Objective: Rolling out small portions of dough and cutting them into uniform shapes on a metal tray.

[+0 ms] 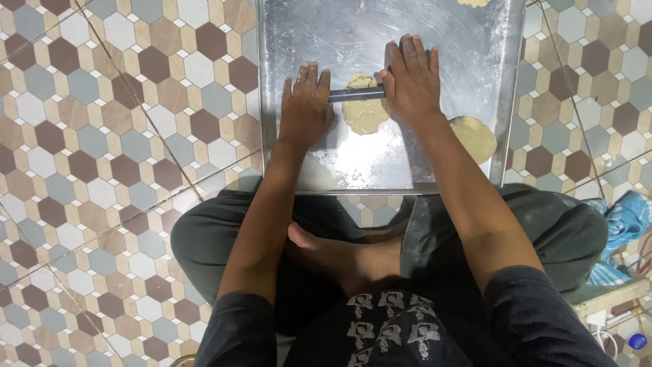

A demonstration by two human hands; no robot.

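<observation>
Person seated cross-legged on the floor, head view looking down over both arms

Left hand point(303, 109) flat, palm down, left of centre frame; fingers point(307, 76) together and stretched toward the top, pressing on the left end of a thin dark rolling pin point(356, 94)

Pin's long axis runs left to right across the frame, very slightly raised at the right. Only the short middle stretch shows between the hands; both ends are hidden under the palms

Dough disc point(365, 107) lies directly under that exposed stretch, midway between the two hands, pale yellow, edge ragged, spilling mostly to the lower side of the pin. Neither hand clearly nearer

Right hand point(411, 83) flat on the right end, fingers close together and extended, a little higher in frame than the left

Further right, a second flattened dough piece point(477, 136) near the tray's right rim, partly behind the right forearm; another scrap of dough point(473, 3) at the top edge

All on a metal tray point(326, 27), floured and shiny, resting on the floor of hexagon tiles point(109, 136) in brown, grey and cream. Blue cloth point(628, 221) at lower right
</observation>
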